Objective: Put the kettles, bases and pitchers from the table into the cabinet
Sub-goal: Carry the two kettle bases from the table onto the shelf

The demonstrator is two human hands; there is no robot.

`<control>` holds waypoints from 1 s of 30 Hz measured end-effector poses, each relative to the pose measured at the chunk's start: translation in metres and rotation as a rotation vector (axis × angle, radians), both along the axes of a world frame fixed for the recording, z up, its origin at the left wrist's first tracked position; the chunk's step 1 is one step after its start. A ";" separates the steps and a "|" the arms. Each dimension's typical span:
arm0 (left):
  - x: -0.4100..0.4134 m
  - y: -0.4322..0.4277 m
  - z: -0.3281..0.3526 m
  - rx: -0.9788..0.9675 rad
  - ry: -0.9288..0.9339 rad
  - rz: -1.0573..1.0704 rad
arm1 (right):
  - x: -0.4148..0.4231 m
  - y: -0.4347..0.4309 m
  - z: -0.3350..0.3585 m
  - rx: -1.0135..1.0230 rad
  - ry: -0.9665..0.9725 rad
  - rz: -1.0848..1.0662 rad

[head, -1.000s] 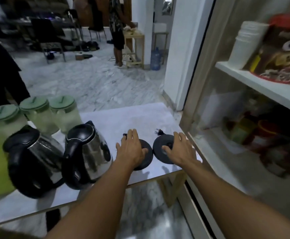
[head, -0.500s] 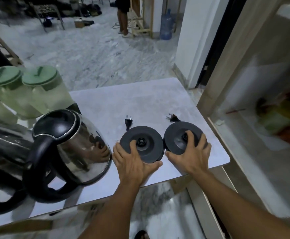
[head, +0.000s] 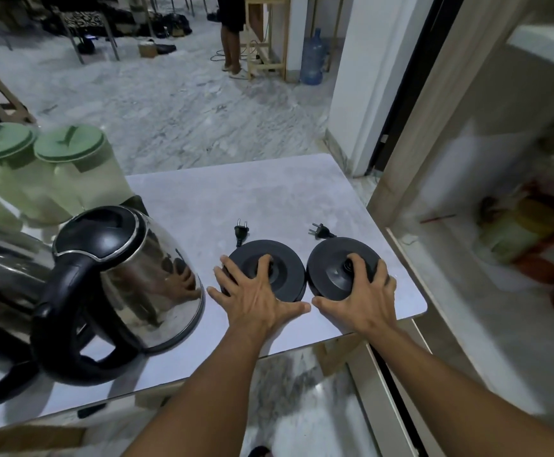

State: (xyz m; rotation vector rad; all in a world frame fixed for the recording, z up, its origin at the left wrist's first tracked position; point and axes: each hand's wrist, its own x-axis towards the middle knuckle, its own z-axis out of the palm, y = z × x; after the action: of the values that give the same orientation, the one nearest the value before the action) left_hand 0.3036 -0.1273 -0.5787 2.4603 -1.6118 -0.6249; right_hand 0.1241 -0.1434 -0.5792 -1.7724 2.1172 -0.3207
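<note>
- At the far left, a green-lidded pitcher (head: 8,179) and a second pitcher (head: 81,173) stand side by side, touching, on the back of the table (head: 236,199). Neither has been moved to storage yet.
- In front of them, a rear kettle (head: 2,258) is cut off by the frame edge. A steel front kettle (head: 137,278) sits just beside it with its black handle toward the viewer. Both are upright on the table and nothing is touching them.
- The left hand (head: 256,301) lies over the left base (head: 289,275). Its fingers are spread wide and bent across the disc, and the thumb is hooked at the near rim. The left plug (head: 241,229) lies on the table just behind the base.
- The right hand (head: 364,298) cups the right base (head: 328,272), with its fingers curled over the top and the thumb at the near edge. The right plug (head: 320,230) lies behind it. The two bases sit flat, nearly touching, near the table's right front corner.
- At the right stands the open cabinet (head: 417,133). Its contents are blurred, and I can make out no kettle, base or pitcher inside.
- My judgement is that the task is at its very start. The bases look set to go in first, and every visible item is still on the table.
</note>
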 end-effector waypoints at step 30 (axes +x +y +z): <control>0.007 0.038 0.008 -0.167 0.008 -0.053 | -0.023 0.020 0.008 0.043 0.023 -0.014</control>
State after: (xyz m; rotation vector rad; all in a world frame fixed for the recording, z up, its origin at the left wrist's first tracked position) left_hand 0.3109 -0.0888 -0.5712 2.3009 -1.6584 -0.4850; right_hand 0.1010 -0.1234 -0.5708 -1.7454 2.1374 -0.2574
